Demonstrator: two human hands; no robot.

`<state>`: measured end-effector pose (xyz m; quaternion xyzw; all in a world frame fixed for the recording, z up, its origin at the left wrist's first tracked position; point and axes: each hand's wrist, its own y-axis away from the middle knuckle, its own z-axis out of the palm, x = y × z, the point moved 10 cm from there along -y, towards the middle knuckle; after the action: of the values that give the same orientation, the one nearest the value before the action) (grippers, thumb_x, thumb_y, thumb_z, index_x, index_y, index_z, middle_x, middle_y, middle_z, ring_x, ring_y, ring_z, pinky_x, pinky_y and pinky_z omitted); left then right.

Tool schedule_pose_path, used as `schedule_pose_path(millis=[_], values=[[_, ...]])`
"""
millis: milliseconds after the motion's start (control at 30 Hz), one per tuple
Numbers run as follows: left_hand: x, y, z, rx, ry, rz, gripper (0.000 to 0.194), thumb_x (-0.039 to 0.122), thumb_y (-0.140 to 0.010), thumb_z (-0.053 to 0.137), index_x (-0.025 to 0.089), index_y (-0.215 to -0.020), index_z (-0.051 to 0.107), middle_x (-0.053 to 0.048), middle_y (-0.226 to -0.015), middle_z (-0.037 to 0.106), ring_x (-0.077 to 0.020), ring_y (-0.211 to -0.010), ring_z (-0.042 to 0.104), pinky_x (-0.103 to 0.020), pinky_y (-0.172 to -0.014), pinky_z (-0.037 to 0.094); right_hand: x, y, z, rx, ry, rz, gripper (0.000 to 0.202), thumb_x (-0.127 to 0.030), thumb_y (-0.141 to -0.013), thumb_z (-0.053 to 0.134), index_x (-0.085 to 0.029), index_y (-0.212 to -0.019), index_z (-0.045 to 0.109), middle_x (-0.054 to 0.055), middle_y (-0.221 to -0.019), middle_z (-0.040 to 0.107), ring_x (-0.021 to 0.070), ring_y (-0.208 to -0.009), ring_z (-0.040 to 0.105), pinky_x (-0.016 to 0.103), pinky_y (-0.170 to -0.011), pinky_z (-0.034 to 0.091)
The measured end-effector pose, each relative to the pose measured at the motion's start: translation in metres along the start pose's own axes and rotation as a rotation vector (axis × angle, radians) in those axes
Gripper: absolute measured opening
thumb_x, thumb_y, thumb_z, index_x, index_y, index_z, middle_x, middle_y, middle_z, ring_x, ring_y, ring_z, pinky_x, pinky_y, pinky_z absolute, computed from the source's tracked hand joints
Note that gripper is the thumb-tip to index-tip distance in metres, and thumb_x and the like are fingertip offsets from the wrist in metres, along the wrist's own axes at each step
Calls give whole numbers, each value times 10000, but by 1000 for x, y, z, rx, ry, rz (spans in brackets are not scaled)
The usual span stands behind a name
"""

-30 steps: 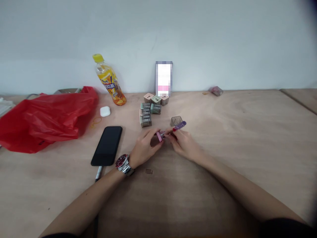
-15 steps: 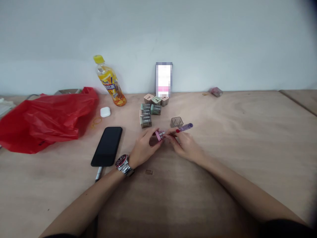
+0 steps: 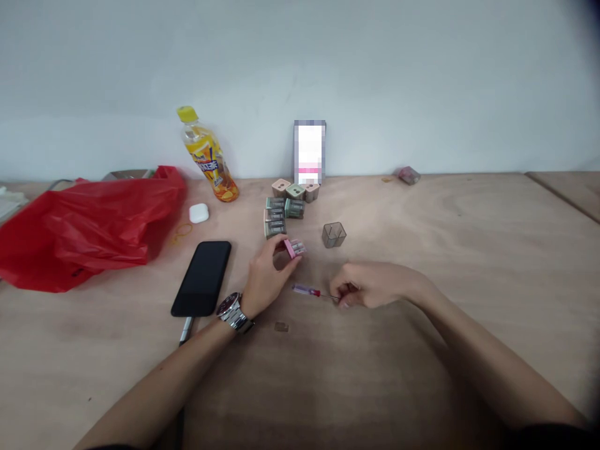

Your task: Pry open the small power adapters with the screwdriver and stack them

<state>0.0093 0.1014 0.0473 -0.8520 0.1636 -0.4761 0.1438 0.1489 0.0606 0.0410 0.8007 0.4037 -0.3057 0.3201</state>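
Observation:
Between the thumb and fingers of my left hand (image 3: 265,275) is a pink pencil sharpener insert (image 3: 295,248), its metal blade parts facing right. My right hand (image 3: 363,285) is curled around the shaft end of a small screwdriver (image 3: 307,290); the clear purple handle points left, low over the table. Beyond my right hand stands a smoky clear sharpener container (image 3: 334,235) with its top open. Just past my left hand, several sharpeners with smoky bodies (image 3: 275,215) lie in a cluster.
A phone (image 3: 310,152) with a lit, blurred screen leans on the wall behind sharpeners standing upright (image 3: 295,191). To the left are a dark phone (image 3: 201,278) on a cable, a white earbud case (image 3: 199,213), a drink bottle (image 3: 209,156) and a red plastic bag (image 3: 94,225).
My right hand has drawn back from the pink sharpener insert and turned over, swinging the screwdriver handle round to point left. My left hand has shifted slightly left with the insert.

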Motion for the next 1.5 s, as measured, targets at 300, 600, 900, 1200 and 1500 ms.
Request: schedule_pose_path(millis=[300,600,900,1200,1500], values=[[10,2,0,6,-86,99,434,346,-868,656,208,-1262,540,-83,-1165,671,-212,-1030,666,-377,-920,554,23,10,-44,314,50,90,224,-363,-792,675,-182,-674,618,-27,-586,552,103,-512,479,233,-461,324],[8,3,4,-12,-116,97,474,361,-859,669,210,-1283,520,-83,-1165,665,-196,-972,673,-361,-887,562,71,33,-90,924,218,166,517,-422,-703,754,-179,-1101,531,92,-1006,606,225,-855,571,361,-723,489],[9,3,4,-16,-110,111,489,346,-857,674,212,-1297,509,-79,-1157,665,-188,-973,670,-353,-898,555,45,18,-73,927,138,-87,411,-163,-755,664,-196,-1142,530,102,-1150,629,243,-1029,615,418,-889,499],[11,3,3,-19,-122,121,488,334,-860,671,207,-1302,510,-80,-1178,658,-189,-982,668,-344,-910,548,26,21,-67,913,227,-217,409,-309,-827,687,-199,-1213,608,107,-1108,598,234,-1022,597,414,-873,520],[9,5,6,-51,-89,112,542,338,-843,692,231,-1332,483,-74,-1214,647,-195,-1026,663,-346,-930,545,36,17,-68,896,124,-147,444,-336,-741,778,-187,-1131,625,78,-1041,672,190,-825,624,340,-725,524]])
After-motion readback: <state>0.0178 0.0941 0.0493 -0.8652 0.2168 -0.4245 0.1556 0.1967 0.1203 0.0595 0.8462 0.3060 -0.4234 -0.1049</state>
